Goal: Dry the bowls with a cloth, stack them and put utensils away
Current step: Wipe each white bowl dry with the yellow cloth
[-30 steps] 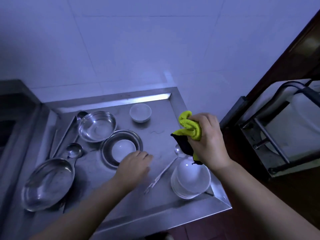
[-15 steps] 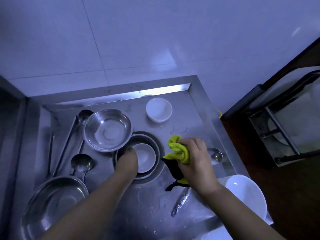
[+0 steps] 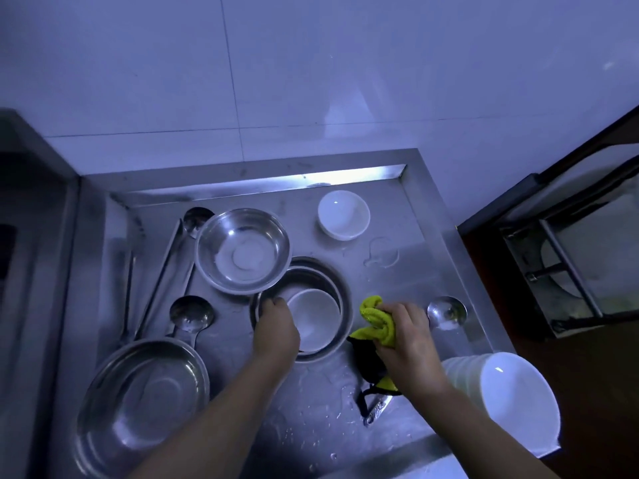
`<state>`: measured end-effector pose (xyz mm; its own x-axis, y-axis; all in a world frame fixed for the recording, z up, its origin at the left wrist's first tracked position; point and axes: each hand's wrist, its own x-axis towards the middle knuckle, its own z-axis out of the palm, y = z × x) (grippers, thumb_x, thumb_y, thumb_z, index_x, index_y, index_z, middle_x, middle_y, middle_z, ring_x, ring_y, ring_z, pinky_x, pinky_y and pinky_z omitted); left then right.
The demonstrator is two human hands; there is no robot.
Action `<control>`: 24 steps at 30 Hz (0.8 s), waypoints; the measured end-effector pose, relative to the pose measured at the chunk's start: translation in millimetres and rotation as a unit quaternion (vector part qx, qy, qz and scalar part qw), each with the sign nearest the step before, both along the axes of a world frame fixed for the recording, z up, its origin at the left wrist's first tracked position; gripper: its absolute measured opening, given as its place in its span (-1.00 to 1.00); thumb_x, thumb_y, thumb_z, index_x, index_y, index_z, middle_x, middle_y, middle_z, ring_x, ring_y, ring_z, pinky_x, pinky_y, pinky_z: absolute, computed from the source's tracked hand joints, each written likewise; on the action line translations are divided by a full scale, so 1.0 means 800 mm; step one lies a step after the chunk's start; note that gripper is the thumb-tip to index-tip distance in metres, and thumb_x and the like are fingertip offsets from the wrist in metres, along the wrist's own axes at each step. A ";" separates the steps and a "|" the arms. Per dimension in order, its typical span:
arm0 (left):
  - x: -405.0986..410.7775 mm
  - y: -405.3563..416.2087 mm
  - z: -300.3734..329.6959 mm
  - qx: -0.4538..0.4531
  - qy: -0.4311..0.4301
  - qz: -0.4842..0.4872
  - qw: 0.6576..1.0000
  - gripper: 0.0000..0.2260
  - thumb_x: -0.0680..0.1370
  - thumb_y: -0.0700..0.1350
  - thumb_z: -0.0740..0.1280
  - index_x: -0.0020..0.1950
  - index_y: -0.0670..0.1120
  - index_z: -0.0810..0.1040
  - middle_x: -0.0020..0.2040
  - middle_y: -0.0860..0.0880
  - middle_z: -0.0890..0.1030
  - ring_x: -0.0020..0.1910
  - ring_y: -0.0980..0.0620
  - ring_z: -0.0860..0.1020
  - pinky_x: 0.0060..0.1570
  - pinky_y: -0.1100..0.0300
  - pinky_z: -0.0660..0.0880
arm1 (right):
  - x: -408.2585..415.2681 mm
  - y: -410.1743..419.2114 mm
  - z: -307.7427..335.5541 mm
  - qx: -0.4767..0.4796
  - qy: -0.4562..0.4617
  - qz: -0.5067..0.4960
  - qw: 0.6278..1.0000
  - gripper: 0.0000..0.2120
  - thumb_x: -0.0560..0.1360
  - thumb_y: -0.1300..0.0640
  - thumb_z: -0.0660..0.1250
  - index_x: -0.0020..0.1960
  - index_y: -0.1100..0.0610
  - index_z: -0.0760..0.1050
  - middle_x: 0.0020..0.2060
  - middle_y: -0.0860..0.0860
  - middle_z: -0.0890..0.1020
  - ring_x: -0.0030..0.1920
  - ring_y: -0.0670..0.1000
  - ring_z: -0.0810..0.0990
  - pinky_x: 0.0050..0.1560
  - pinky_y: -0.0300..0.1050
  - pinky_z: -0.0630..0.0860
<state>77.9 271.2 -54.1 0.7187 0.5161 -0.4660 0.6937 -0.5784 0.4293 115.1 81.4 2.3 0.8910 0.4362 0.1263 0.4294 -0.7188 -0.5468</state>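
Observation:
My left hand grips the left rim of a steel bowl in the middle of the steel counter; a small white bowl sits inside it. My right hand holds a bunched yellow and black cloth just right of that bowl. A stack of white bowls stands at the counter's front right corner. Another white bowl sits at the back. Two more steel bowls, one at the back and a large one at front left, rest on the counter.
Tongs and two ladles, one at the back and one nearer, lie at the left. A ladle head shows behind my right hand and its handle below the cloth. White tiled wall behind; a metal rack at the right.
My left hand moved forward from the counter surface onto the steel bowl's left rim. My right hand came down with the cloth to beside that bowl. The camera shifted closer.

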 end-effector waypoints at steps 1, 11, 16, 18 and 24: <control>-0.006 0.000 0.008 -0.014 -0.012 0.005 1.000 -0.65 0.50 -0.36 0.13 0.27 -0.17 0.39 0.30 -0.15 0.36 0.19 -0.14 0.49 0.05 0.14 0.42 | -0.001 0.005 0.003 0.005 -0.003 -0.006 1.000 -0.64 0.28 0.07 0.19 0.03 0.16 0.50 -0.11 0.02 0.50 -0.09 -0.02 0.36 -0.07 -0.32 0.24; -0.059 0.051 0.148 -0.118 -0.273 -0.001 0.955 -0.69 0.44 -0.32 0.27 0.14 -0.08 0.51 0.04 0.05 0.47 -0.05 0.09 0.52 -0.08 0.26 0.47 | -0.009 0.059 0.078 0.107 -0.014 -0.011 0.994 -0.53 0.25 0.40 0.51 0.06 0.11 0.47 -0.04 -0.26 0.37 -0.03 -0.18 0.31 0.04 -0.53 0.22; -0.085 0.084 0.233 -0.132 -0.334 -0.088 0.929 -0.62 0.42 -0.28 0.36 0.13 0.09 0.46 0.11 0.16 0.52 -0.03 0.16 0.56 -0.21 0.38 0.51 | -0.017 0.089 0.147 0.191 -0.043 -0.007 0.981 -0.47 0.32 0.40 0.45 -0.03 -0.16 0.36 -0.06 -0.25 0.40 0.01 0.01 0.44 0.01 -0.18 0.33; -0.094 0.096 0.258 -0.093 -0.341 -0.129 0.927 -0.62 0.41 -0.24 0.39 0.07 0.15 0.40 0.10 0.17 0.50 -0.02 0.16 0.54 -0.21 0.38 0.47 | -0.023 0.098 0.168 0.216 -0.051 0.004 0.975 -0.44 0.33 0.41 0.43 -0.04 -0.22 0.33 -0.05 -0.24 0.41 0.02 0.02 0.46 0.02 -0.16 0.37; -0.117 0.135 0.314 -0.073 -0.361 -0.145 0.918 -0.41 0.32 -0.23 0.45 0.07 0.37 0.34 0.09 0.29 0.48 0.11 0.31 0.49 -0.02 0.22 0.55 | -0.026 0.119 0.202 0.227 -0.041 0.038 0.972 -0.61 0.28 0.34 0.43 -0.18 -0.09 0.38 -0.21 -0.11 0.46 -0.14 -0.03 0.47 -0.17 -0.17 0.40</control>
<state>-15.3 379.0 197.3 0.9650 0.2241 0.1362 0.0242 -0.5934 0.8046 94.6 176.9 164.0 0.8368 0.3842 0.3902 0.5278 -0.3760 -0.7616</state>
